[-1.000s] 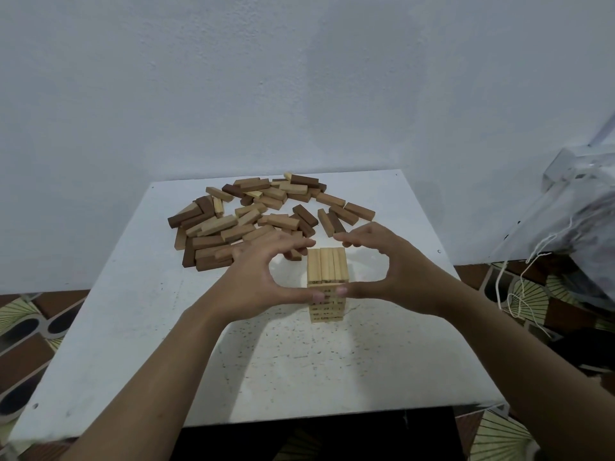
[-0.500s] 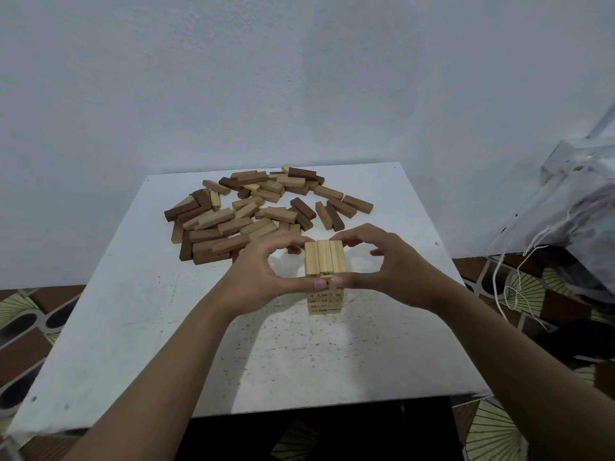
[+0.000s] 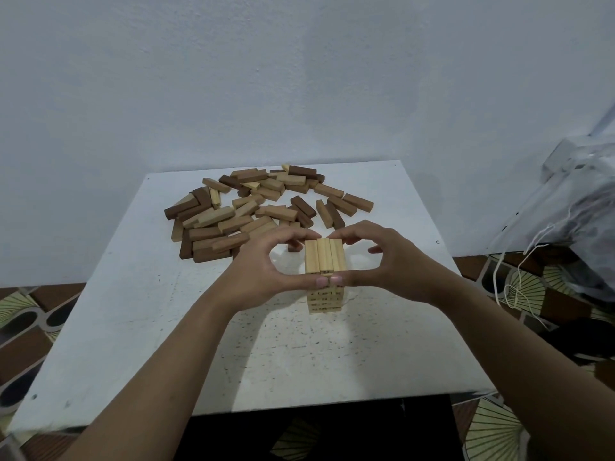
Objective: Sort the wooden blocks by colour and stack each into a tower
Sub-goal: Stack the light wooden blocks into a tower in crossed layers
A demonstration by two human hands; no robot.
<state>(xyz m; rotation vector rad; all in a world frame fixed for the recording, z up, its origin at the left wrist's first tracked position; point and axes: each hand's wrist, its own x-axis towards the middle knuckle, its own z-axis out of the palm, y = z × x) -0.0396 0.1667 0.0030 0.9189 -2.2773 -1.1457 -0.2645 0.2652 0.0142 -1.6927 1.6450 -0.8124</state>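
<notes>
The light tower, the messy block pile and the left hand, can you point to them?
light tower [image 3: 324, 256], head view, top layer
block pile [image 3: 213, 216], head view, a pale block
left hand [image 3: 253, 277], head view, back of hand

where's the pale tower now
Head view: the pale wooden block tower stands on the white table, held between the left hand and right hand, just in front of the loose brown block pile.

Forearms extended forward. Left hand [image 3: 263, 271] and right hand [image 3: 389, 261] curve toward each other, thumb tips meeting in front, fingers [image 3: 293, 235] pinching the pale block tower [image 3: 325, 257].
</notes>
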